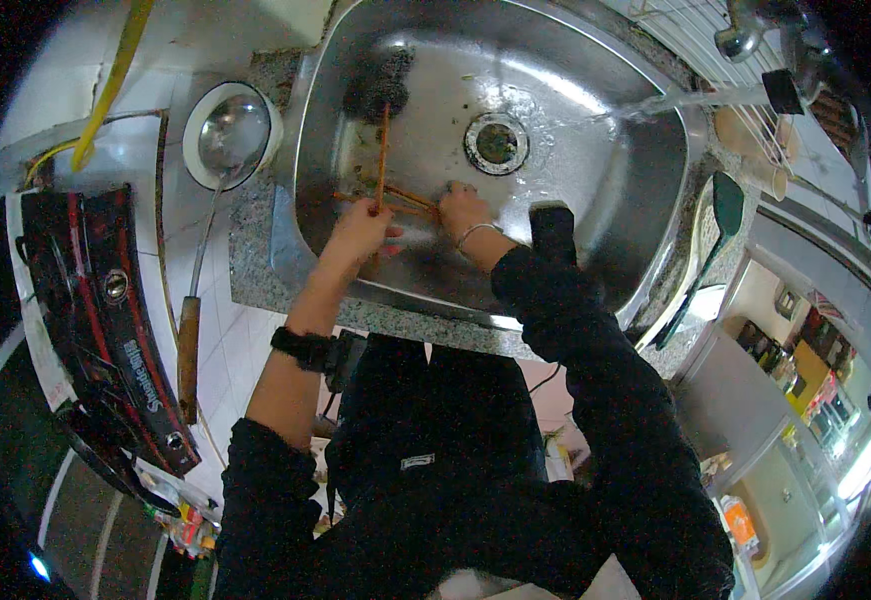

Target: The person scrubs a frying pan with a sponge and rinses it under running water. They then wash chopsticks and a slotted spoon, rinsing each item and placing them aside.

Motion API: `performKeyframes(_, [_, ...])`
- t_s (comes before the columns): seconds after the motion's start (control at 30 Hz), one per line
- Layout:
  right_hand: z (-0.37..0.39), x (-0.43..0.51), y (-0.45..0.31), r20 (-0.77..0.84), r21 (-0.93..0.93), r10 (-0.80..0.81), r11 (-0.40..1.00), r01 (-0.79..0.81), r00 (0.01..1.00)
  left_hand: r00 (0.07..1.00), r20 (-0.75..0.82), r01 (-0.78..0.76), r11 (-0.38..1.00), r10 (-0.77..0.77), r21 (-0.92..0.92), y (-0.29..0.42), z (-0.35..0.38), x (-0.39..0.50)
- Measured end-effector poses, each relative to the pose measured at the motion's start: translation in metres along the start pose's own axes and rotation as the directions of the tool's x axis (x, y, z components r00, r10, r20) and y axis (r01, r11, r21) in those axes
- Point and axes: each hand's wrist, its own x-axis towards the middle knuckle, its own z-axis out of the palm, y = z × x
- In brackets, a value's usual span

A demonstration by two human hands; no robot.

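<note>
A stainless steel sink point(578, 187) lies before me. My left hand point(360, 232) pinches a thin orange-brown stick point(383, 157), likely a chopstick, which points toward the sink's far left. Beyond its tip is a dark, rough patch point(379, 86), perhaps a scouring pad. My right hand point(469, 214), with a bracelet at the wrist, is closed around the right ends of several similar brown sticks point(409, 199). These sticks slant between my two hands, low in the basin. My right fingers partly hide their ends.
Water runs from the faucet point(784, 91) into the basin, near the drain point(496, 144). A dark block-like object point(553, 229) stands beside my right forearm. A long-handled ladle point(234, 131) rests in a bowl at left, near a gas stove point(105, 322). A green spatula point(726, 206) lies at right.
</note>
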Motion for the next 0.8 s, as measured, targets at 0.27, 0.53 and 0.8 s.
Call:
performKeyframes(0.27, [-0.029,-0.006,0.030,0.066,0.327,0.018,0.944,-0.039,0.998,1.000,-0.011,-0.029,1.000,0.029,0.001,-0.001,0.004,-0.001])
performKeyframes(0.53, [-0.058,-0.054,0.051,-0.474,0.482,0.009,0.839,0.251,0.880,0.897,0.110,-0.385,0.878,0.429,-0.284,0.030,0.087,0.006])
performKeyframes(0.8, [-0.105,-0.081,0.019,-0.513,0.530,0.017,0.793,0.301,0.858,0.714,0.107,-0.671,0.720,0.692,-0.175,0.056,0.117,0.004])
